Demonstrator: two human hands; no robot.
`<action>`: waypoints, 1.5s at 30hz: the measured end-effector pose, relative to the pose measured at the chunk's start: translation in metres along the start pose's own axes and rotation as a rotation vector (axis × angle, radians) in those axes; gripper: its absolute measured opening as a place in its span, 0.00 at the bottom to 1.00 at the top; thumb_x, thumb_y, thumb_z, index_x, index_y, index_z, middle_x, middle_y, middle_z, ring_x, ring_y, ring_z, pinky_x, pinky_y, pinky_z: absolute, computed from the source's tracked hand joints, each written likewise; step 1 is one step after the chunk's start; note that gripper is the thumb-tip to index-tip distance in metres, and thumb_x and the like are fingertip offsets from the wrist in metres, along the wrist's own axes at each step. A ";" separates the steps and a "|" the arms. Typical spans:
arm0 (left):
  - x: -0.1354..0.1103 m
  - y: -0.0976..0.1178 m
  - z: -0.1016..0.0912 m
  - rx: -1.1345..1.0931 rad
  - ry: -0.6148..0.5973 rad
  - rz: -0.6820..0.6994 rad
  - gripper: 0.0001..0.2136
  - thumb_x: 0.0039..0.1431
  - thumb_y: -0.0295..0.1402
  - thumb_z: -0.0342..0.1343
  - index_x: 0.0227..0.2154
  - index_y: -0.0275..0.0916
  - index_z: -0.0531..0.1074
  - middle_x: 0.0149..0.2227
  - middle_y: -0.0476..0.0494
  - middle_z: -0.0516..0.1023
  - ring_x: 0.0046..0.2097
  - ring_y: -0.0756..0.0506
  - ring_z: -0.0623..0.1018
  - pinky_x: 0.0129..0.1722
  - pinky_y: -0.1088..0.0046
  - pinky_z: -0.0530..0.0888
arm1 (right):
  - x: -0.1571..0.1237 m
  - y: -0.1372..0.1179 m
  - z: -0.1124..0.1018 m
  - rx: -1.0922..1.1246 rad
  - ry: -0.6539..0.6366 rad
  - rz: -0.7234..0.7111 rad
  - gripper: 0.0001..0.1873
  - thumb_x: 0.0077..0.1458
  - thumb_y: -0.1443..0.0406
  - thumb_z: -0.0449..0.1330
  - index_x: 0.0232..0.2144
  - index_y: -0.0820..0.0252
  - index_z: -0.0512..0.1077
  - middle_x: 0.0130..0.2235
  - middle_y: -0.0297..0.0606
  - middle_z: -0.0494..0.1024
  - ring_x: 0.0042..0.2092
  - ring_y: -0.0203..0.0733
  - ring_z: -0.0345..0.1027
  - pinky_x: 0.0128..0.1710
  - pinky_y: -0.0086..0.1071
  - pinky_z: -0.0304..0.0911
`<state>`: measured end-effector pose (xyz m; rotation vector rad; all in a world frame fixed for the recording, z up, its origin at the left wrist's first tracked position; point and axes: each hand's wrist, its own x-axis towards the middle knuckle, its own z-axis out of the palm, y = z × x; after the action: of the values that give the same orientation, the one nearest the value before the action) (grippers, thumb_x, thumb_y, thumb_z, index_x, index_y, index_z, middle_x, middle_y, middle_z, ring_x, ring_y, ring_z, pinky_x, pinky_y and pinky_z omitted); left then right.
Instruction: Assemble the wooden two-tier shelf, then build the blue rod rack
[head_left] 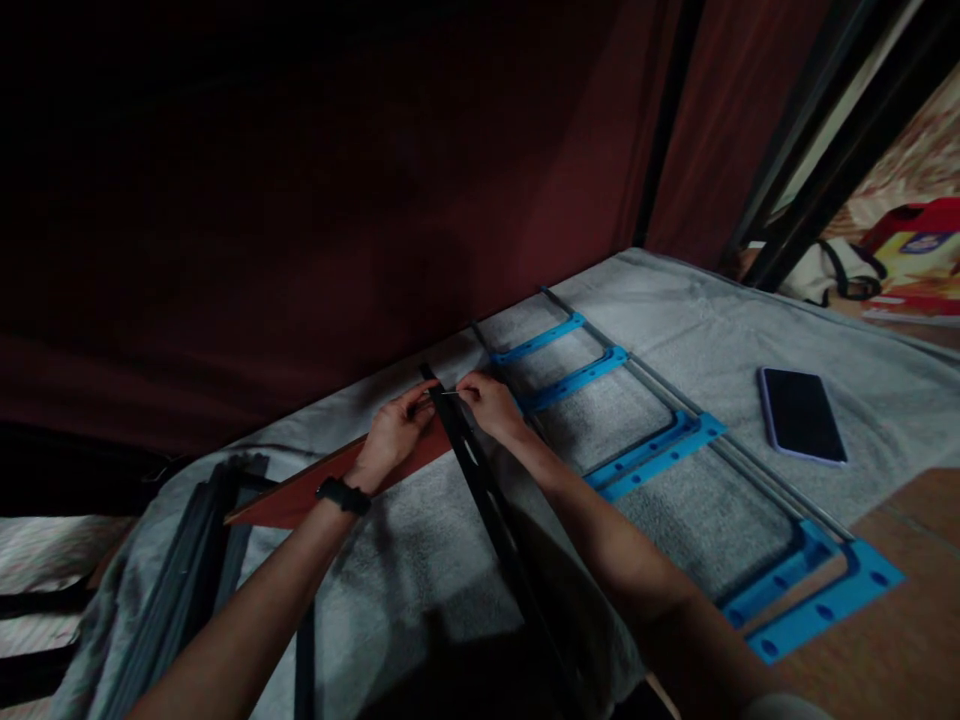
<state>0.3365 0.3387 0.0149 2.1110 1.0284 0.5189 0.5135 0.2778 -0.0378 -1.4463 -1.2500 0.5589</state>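
A long black slotted bar [480, 480] slants up from my lap, and its far end lies between my hands. My left hand [394, 430], with a dark watch on the wrist, is closed, its fingers pinched against the left side of that bar. Beneath this hand a reddish-brown board [315, 490] runs to the bar. On the other side my right hand [491, 402] pinches a thin, light metal pin [450, 392] that reaches across the bar. Whether the pin sits in a hole is too small to tell.
Right of my hands lie blue brackets [660, 450] joined by metal rods [742, 470] on a grey cloth [697, 310]. Farther right is a phone [804, 415]. Dark bars [199, 540] are stacked at left. A dark red fabric wall [450, 180] stands behind.
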 end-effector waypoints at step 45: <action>-0.004 -0.003 -0.007 0.035 -0.025 0.038 0.16 0.58 0.39 0.57 0.45 0.41 0.81 0.45 0.43 0.83 0.46 0.38 0.79 0.48 0.63 0.74 | -0.003 -0.016 0.023 0.066 0.034 0.179 0.16 0.65 0.58 0.51 0.26 0.55 0.67 0.26 0.29 0.71 0.28 0.35 0.67 0.29 0.26 0.60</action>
<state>0.3280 0.3396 0.0175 2.1660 0.9916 0.4949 0.4869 0.2825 -0.0310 -1.5147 -1.0720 0.6862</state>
